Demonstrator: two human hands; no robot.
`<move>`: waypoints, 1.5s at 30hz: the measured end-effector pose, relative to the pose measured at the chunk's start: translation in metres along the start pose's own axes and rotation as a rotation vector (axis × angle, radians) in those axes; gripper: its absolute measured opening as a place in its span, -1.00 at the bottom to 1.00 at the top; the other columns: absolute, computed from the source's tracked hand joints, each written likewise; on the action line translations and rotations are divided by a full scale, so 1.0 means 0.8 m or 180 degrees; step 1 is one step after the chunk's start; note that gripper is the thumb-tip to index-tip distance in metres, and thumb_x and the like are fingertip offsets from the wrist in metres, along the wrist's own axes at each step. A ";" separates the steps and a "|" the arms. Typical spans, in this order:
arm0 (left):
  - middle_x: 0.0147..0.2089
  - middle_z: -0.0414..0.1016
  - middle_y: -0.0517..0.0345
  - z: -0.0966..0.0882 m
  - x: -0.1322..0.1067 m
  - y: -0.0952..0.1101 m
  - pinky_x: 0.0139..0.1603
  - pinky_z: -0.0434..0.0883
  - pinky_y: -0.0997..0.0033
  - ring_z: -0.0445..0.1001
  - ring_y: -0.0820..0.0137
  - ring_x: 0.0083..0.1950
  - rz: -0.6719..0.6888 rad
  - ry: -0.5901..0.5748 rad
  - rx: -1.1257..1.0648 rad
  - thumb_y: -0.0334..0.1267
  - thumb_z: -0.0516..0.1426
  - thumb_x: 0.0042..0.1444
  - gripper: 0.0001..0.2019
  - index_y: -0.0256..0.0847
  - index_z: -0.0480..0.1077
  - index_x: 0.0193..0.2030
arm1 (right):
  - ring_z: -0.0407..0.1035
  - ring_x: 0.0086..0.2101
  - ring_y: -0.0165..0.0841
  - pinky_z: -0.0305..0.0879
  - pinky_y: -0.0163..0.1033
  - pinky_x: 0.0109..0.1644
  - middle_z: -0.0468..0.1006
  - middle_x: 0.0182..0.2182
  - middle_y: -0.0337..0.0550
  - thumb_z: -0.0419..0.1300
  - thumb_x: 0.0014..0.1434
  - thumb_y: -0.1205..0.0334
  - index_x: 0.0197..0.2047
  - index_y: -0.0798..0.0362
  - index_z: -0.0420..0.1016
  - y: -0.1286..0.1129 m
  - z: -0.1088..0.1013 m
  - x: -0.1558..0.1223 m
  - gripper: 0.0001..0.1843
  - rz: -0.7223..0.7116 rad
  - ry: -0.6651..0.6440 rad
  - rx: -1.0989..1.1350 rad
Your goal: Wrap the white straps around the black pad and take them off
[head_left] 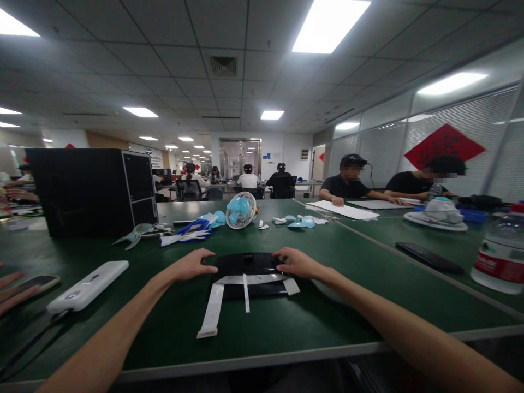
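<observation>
A glossy black panel (249, 264) is in front of me, with a silver strip (262, 279) across it. A long white ribbon cable (212, 311) hangs off its left side, a narrow one (246, 295) crosses the middle, and a short one (292, 287) sits at the right. My left hand (192, 265) grips the panel's far left edge between thumb and fingers. At the opposite edge, my right hand (301, 263) holds it the same way. Whether the panel rests fully on the green table (164, 344) or is slightly raised, I cannot tell.
Beyond the panel stand a small fan (241, 210), blue-and-white gloves (192, 231) and blue fan blades (302, 221). A black computer case (90, 194) and white power bank (88, 286) lie left. To the right are a phone (428, 257), a bottle (501, 251) and co-workers. Another person's hand (14, 292) is far left.
</observation>
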State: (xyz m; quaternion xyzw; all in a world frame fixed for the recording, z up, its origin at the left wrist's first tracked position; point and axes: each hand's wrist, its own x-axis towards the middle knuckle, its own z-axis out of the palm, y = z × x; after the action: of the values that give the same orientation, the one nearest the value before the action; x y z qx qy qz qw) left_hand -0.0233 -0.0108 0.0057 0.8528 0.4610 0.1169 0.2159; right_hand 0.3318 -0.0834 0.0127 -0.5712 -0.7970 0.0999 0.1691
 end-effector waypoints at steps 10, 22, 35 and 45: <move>0.32 0.08 0.00 0.013 0.011 -0.008 0.16 0.21 0.21 0.16 0.14 0.24 0.0236 -0.0334 0.0293 0.23 0.10 -0.09 -0.23 -0.10 0.14 0.24 | 0.38 -0.21 -0.28 0.29 -0.26 -0.16 0.49 -0.15 -0.03 0.17 0.05 0.05 0.00 0.12 0.48 -0.004 -0.007 0.015 -0.52 -0.0118 -0.0080 -0.0336; 0.07 0.40 -0.06 -0.003 0.007 -0.025 0.09 0.27 0.25 0.34 0.19 0.10 -0.0323 0.0451 0.1111 -0.09 0.02 0.08 -0.60 -0.21 0.40 0.00 | 0.40 -0.24 -0.31 0.27 -0.30 -0.18 0.54 -0.18 -0.06 0.17 0.08 0.20 -0.06 0.14 0.51 -0.058 0.031 0.094 -0.65 -0.0794 -0.0241 -0.0486; 0.04 0.44 0.00 0.005 0.024 -0.069 0.00 0.33 0.31 0.40 0.21 0.03 -0.0317 0.0317 0.1136 -0.04 0.03 0.04 -0.58 -0.17 0.42 -0.01 | 0.39 -0.38 -0.36 0.19 -0.35 -0.33 0.57 -0.36 -0.11 0.16 0.09 0.14 -0.25 0.11 0.57 0.006 -0.043 0.061 -0.74 -0.0150 0.0595 -0.0908; 0.05 0.44 -0.02 0.007 0.030 -0.071 -0.07 0.37 0.31 0.41 0.21 0.02 -0.0443 0.0217 0.1123 -0.04 0.03 0.03 -0.57 -0.18 0.40 0.00 | 0.39 -0.48 -0.34 0.24 -0.31 -0.42 0.55 -0.47 -0.08 0.09 0.11 0.09 -0.38 0.08 0.58 0.206 -0.140 -0.120 -0.70 0.2301 0.1380 -0.0948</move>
State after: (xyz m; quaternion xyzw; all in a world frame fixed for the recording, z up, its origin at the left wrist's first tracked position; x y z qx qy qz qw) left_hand -0.0493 0.0349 -0.0264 0.8390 0.5393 0.0479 0.0549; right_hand 0.5473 -0.1238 0.0431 -0.8390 -0.4979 -0.0853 0.2023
